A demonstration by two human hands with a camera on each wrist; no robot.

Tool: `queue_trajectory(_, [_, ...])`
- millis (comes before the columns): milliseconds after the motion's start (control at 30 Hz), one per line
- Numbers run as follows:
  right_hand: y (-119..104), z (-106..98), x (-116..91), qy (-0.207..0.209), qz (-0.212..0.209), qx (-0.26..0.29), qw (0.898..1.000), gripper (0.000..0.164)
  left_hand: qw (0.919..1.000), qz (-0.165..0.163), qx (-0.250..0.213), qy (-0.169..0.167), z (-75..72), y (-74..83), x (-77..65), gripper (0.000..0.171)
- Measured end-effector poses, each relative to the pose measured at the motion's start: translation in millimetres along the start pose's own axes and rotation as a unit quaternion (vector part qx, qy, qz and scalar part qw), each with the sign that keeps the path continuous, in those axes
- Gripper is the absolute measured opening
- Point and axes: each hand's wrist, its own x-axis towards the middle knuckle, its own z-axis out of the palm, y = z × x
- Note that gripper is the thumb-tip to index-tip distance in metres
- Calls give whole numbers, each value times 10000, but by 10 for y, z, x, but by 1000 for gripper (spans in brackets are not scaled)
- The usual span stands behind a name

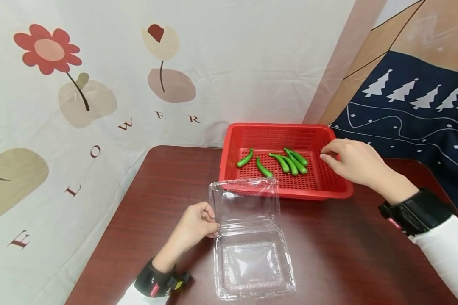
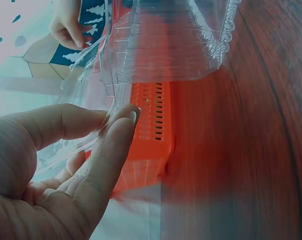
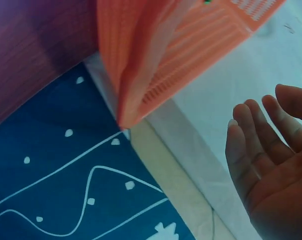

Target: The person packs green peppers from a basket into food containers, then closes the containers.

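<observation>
My left hand [image 1: 194, 224] pinches the left edge of a clear plastic clamshell box [image 1: 252, 264], near its hinge. The box's lid stands raised, overlapping the front of a red basket [image 1: 290, 194] in the head view. Up close in the left wrist view, thumb and forefinger meet on the thin plastic edge of the box [image 2: 170, 50]. Several green chili peppers [image 1: 265, 168] lie on the basket floor. Over the basket's right rim hovers my right hand [image 1: 355, 163], holding nothing; its fingers are loosely bent in the right wrist view.
Everything stands on a dark red-brown table [image 1: 164, 182]. Behind it hangs a white cloth [image 1: 252, 63] with flower prints and letters, and at the right a dark blue cloth [image 1: 404, 114] with white trees. The basket sits at the table's back edge.
</observation>
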Motion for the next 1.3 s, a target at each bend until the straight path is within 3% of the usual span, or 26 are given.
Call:
queue_trajectory(367, [211, 113, 470, -662, -175, -393, 9969, 23, 9997, -66, 187, 150, -80, -52, 42, 22])
queue_trajectory(767, [146, 476, 878, -1614, -582, -1023, 9798, 19, 9995, -117, 188, 219, -98, -76, 38, 23])
queue_trajectory(1033, [46, 676, 1027, -2054, -279, -977, 9734, 7, 9997, -115, 73, 201, -105, -80, 27, 23])
queue_trajectory(1300, [113, 908, 1032, -2397, 155, -978, 9658, 19, 9997, -128, 85, 200, -101, -75, 41, 23])
